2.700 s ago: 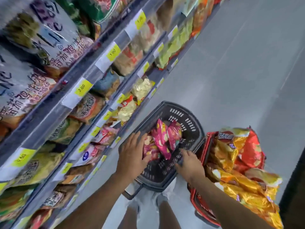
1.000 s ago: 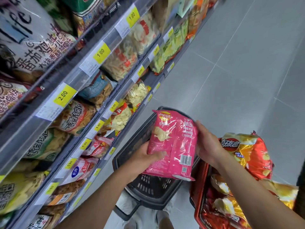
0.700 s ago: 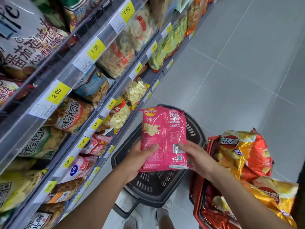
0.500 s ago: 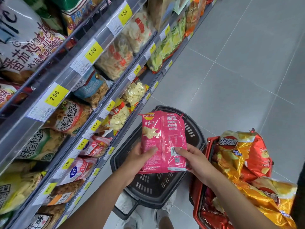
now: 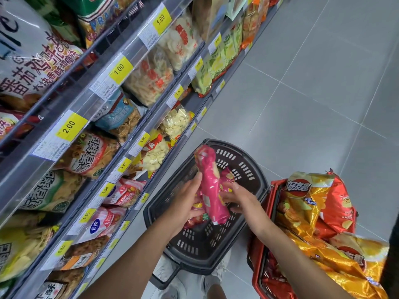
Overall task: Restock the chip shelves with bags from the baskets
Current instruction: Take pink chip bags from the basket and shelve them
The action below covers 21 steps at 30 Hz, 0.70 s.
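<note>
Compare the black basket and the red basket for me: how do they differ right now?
Fill: the black basket is nearly empty, with a few bags low inside; the red basket is heaped above its rim with gold and red bags.
Place: the black basket sits nearer the shelves, the red basket to the person's right.
Use: the left hand and right hand hold a pink bag over the black basket, not the red basket.
Both stand on the grey floor.
</note>
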{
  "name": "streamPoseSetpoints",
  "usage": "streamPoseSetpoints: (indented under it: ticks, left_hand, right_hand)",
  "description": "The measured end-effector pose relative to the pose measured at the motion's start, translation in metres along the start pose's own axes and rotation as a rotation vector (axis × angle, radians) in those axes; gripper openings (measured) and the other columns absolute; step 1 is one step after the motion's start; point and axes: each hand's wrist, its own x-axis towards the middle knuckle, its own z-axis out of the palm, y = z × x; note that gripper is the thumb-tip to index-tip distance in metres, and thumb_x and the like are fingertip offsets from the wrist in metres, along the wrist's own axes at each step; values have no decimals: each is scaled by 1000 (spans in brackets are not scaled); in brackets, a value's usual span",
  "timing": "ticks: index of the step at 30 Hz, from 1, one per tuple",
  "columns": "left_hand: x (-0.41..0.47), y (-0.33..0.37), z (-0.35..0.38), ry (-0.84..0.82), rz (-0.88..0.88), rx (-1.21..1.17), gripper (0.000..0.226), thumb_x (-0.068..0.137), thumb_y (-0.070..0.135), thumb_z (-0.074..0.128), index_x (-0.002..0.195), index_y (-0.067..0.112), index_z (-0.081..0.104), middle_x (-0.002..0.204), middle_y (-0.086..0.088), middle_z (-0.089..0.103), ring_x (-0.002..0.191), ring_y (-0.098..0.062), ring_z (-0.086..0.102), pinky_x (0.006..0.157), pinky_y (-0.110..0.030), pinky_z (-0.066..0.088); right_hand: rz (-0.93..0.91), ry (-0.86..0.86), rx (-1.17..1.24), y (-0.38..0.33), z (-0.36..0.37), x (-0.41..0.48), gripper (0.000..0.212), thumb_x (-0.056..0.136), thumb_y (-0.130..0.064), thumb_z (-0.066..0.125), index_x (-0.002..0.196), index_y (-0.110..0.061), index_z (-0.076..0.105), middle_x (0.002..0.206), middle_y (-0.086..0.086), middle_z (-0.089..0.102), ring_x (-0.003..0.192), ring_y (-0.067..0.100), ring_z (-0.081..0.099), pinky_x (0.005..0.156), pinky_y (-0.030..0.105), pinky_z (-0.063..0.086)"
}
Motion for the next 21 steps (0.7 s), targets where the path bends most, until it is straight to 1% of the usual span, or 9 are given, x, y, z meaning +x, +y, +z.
streamPoseSetpoints:
  ticks: [2,5,8,11,13,16,17,19,21]
  left_hand:
    - [1,-3,-6,-57,-32,-78,82,79,85,57,146,38,49,137,-2,68,121,-23,70,100,-50,58]
    - [-1,-5,-11,-74,-50,-92,90,72,77,70,148,37,43,135,-1,70,120,-23,70,102,-52,57]
    - [-1,-6,-14,-16,-68,-64,82,74,58,83,145,35,48,128,2,74,115,-22,72,101,-52,57]
    - [0,-10,-18,146,-79,-33,53,89,28,80,137,30,57,116,2,78,107,-23,75,94,-48,61]
    - [0,-12,-24,191,-98,-79,41,94,16,71,134,23,61,111,-3,79,103,-26,76,97,-52,60]
    - [-5,-11,-31,151,-117,-165,36,95,9,66,130,16,63,112,-10,78,104,-30,75,103,-54,55]
    - [-8,-11,-33,124,-125,-186,36,94,7,65,129,15,63,113,-12,78,104,-31,74,103,-54,53]
    - [-14,-9,-37,65,-155,-234,40,91,7,67,130,14,62,115,-13,77,102,-30,74,101,-53,54]
    - [-18,-12,-41,17,-195,-277,53,80,11,75,131,12,61,118,-16,76,104,-32,74,104,-55,52]
  right_hand:
    - [25,-37,9,-1,1,-2,60,100,-71,20,135,-39,57,121,-14,73,117,1,64,96,28,47]
    - [30,-79,37,-4,4,-4,67,99,-72,9,140,-41,52,124,-15,72,122,0,62,101,29,45]
    - [30,-148,48,-4,6,-3,75,91,-81,10,143,-42,48,129,-14,70,125,2,61,105,33,44]
    - [3,-202,47,-4,9,-3,75,91,-77,12,144,-39,49,130,-13,69,125,5,61,105,33,46]
    - [-69,-105,52,-7,11,-3,67,97,-69,21,135,-30,59,124,-10,72,117,6,66,101,31,51]
    - [-162,139,40,-9,8,3,29,104,-40,49,122,-23,65,119,-5,70,113,12,67,84,22,57]
    - [-145,144,46,-9,6,5,26,103,-33,54,126,-23,62,123,-5,67,114,12,67,79,19,57]
    - [-31,39,98,-8,3,8,38,99,-36,58,136,-27,53,128,-4,66,109,10,70,76,19,57]
    - [130,-99,148,-8,4,8,42,97,-43,59,136,-29,52,123,0,72,104,16,74,85,31,61]
